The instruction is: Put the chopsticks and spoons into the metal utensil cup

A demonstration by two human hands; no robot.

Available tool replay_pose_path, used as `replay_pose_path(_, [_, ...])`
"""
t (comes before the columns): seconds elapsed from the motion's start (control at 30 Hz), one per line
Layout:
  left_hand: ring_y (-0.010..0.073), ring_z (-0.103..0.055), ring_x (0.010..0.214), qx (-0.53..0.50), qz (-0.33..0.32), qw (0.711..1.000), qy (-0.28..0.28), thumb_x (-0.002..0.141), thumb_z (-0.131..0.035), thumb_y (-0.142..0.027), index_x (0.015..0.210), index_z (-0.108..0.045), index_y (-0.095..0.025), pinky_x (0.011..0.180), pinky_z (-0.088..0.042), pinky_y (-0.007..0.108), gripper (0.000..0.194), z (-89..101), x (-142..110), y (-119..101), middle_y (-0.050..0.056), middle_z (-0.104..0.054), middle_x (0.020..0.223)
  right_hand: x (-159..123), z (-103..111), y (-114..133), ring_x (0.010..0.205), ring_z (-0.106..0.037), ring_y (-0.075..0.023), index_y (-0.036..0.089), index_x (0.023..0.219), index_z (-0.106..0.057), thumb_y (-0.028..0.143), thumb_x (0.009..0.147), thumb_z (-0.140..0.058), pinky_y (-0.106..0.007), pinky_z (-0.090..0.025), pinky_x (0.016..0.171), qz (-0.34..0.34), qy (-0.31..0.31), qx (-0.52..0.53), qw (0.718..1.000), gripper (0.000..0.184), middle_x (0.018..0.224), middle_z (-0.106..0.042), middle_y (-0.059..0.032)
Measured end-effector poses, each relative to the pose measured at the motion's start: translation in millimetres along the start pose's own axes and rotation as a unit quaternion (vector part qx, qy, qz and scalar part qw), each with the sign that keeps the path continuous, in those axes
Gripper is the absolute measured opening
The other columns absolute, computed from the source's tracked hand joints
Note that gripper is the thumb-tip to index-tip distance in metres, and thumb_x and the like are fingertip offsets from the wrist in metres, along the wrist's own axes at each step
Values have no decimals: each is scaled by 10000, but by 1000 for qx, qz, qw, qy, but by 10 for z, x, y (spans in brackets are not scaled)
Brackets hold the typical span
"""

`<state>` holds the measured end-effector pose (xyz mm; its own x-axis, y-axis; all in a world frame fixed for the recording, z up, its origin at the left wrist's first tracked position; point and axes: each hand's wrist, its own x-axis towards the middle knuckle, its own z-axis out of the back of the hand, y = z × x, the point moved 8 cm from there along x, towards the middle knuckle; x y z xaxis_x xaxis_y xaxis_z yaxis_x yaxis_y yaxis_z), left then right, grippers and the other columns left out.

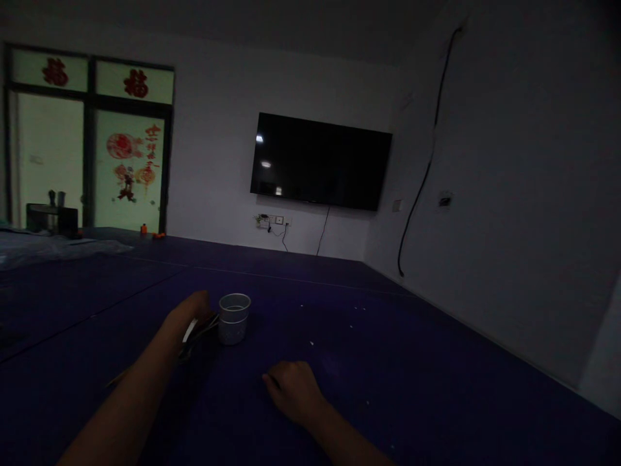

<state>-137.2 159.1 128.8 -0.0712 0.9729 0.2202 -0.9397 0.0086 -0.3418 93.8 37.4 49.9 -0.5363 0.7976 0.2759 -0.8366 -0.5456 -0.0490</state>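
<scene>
A grey-white cup (pixel 233 320), open at the top and textured low down, stands upright on the dark blue surface (pixel 272 285). Just left of it is my left hand (pixel 196 305), its fingers closed and bent down over several slim items (pixel 195 333), pale and dark, lying beside the cup. Dim light hides their kind and the fingertips. A thin brownish stick (pixel 118 378) pokes out from beneath my left forearm. To the right and nearer to me, my right hand (pixel 294 387) rests on the surface in a loose fist, with nothing visible in it.
Small white scraps (pixel 311 343) are scattered on the right. Clear plastic sheeting (pixel 63 249) lies at far left, near a black container (pixel 52 219) and small orange objects (pixel 143 229). A television (pixel 320 162) hangs on the back wall; a black cable (pixel 422 188) runs down the right wall.
</scene>
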Motion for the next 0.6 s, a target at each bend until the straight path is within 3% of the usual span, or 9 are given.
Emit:
replay_pose_path(0.1, [272,-652,926,18,30,998,-60,682,-568,-105,836,-678,-139,736,-478,277,192,400,-68,-47,143,-708,915,2,0,0,800,-667,-161,187,842,-661,312,945,-378,-220,-432,669,-6,-1,0,1000,326,874,-719,-55])
replay_pose_path(0.2, [236,-617,1009,12,28,988,-150,796,-445,-161,1033,-632,-158,790,-454,262,302,888,-267,-305,118,-673,1060,3,20,13,796,-670,-166,183,840,-660,308,945,-371,-226,-437,675,-9,-10,3,1000,332,870,-719,-61])
replay_pose_path(0.27, [199,-630,898,-74,-22,956,-284,839,-443,-251,1040,-622,-175,749,-449,242,279,1217,-538,-626,65,-687,972,3,40,10,793,-671,-166,185,839,-660,303,943,-370,-224,-437,670,-16,-18,6,1000,329,872,-720,-59])
replay_pose_path(0.33, [154,-608,772,-144,-61,924,-348,876,-426,-352,945,-622,-184,692,-435,216,267,1248,-821,-955,19,-676,831,2,59,-11,785,-671,-164,193,835,-661,297,937,-374,-220,-434,660,-29,-26,7,999,322,869,-723,-55])
replay_pose_path(0.4, [132,-559,651,-168,-75,925,-332,919,-334,-389,744,-596,-183,623,-407,214,377,949,-1031,-1242,6,-626,678,-1,80,-56,767,-672,-162,195,829,-664,293,932,-379,-219,-430,645,-48,-35,9,998,318,856,-724,-57])
replay_pose_path(0.5, [125,-533,574,-164,-141,960,-178,916,-340,-412,598,-521,-201,558,-361,232,423,59,-1213,-1583,-6,-586,588,-10,112,-146,757,-676,-174,190,841,-672,262,894,-431,-225,-423,621,-79,-47,17,996,258,852,-725,-66])
replay_pose_path(0.6, [137,-567,586,-159,-159,972,-62,925,-309,-430,581,-508,-210,556,-349,248,454,-714,-1319,-1578,4,-613,599,-8,110,-212,769,-680,-194,180,845,-683,223,845,-481,-234,-419,604,-95,-43,22,994,206,868,-725,-79])
